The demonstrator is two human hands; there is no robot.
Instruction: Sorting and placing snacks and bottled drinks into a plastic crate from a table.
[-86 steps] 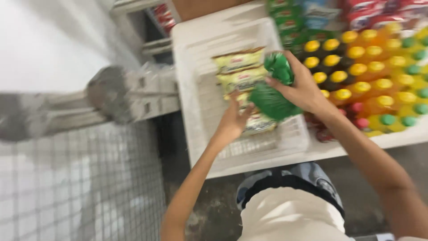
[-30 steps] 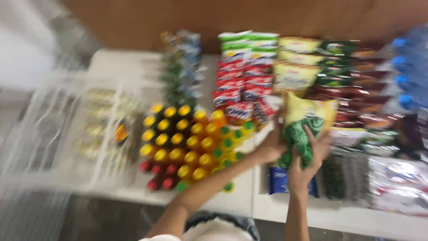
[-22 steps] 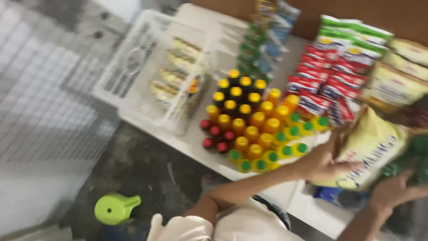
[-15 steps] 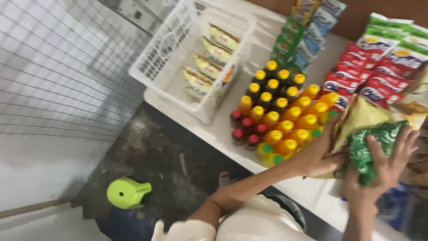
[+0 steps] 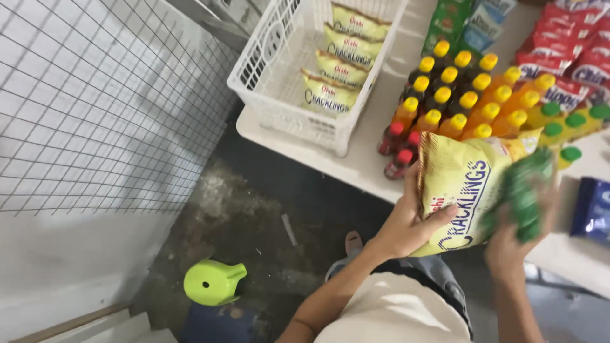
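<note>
Two hands: both are on snack packets, held in the air at the near edge of the white table [image 5: 356,162].
Left hand [image 5: 406,222]: at 5 o'clock in the view, fingers wrapped around the lower left edge of the yellow snack bag [image 5: 460,184], thumb laid across its front, a firm grip.
Right hand [image 5: 515,238]: just at 3 o'clock of the left one, closed on the green packet [image 5: 524,194], which overlaps the yellow bag's right side.
Yellow snack bag: tilted, its top toward 1 o'clock, hanging over the table edge just in front of the bottles [image 5: 470,95].
Hard to see: the green packet and right-hand fingers are smeared by motion, so their exact hold is unclear; the blue packet [image 5: 591,206] at 3 o'clock is cut by the frame edge.
Bottles: a tight block with yellow caps, red caps on its near left corner, green caps on its right.
Basket [image 5: 279,89]: white plastic, at 12 o'clock, well apart from the hands, holding a row of four yellow bags [image 5: 343,60].
Far packets: red packets [image 5: 572,54] at 2 o'clock, green and blue ones beside them, all partly cropped.
Room: white wire grid panel [image 5: 108,101] at 9 o'clock, dark stained concrete floor [image 5: 254,209] below.
Floor items: a lime green plastic piece [image 5: 213,282] at 7 o'clock, sitting on something dark blue.
</note>
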